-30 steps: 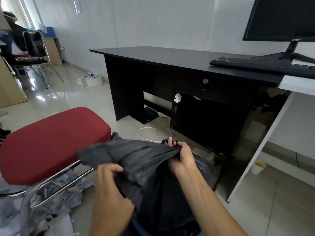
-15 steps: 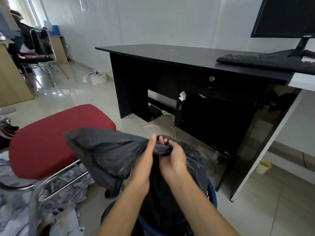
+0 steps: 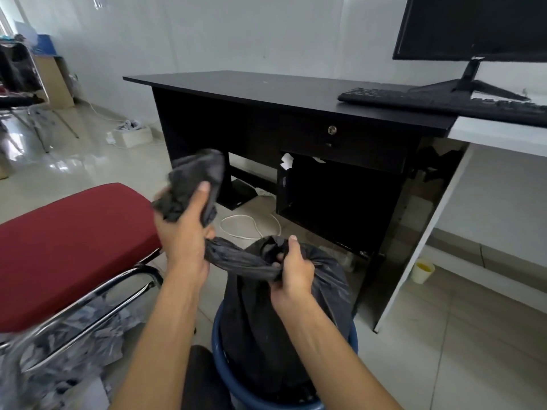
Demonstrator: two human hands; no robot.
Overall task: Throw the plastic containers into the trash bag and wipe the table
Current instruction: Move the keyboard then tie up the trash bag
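Observation:
A black trash bag (image 3: 275, 321) stands in a blue bin (image 3: 350, 338) on the floor in front of me. Its top is gathered and twisted into a rope. My left hand (image 3: 185, 235) grips the twisted end, and the loose tail of plastic sticks up above my fist. My right hand (image 3: 291, 269) clamps the neck of the bag just above its full body. The black table (image 3: 266, 90) stands behind, its top bare at the left. No plastic containers are in sight.
A red-seated chair with a chrome frame (image 3: 68, 244) is close on my left, with crumpled paper under it. A keyboard (image 3: 414, 99) and monitor (image 3: 473, 25) sit at the table's right end. A white cable (image 3: 251, 226) and a small cup (image 3: 424, 272) lie on the floor.
The bag's open mouth has been bunched and twisted shut. My left hand moved from the spread plastic up and left with the twisted end, while the right hand stayed on the neck.

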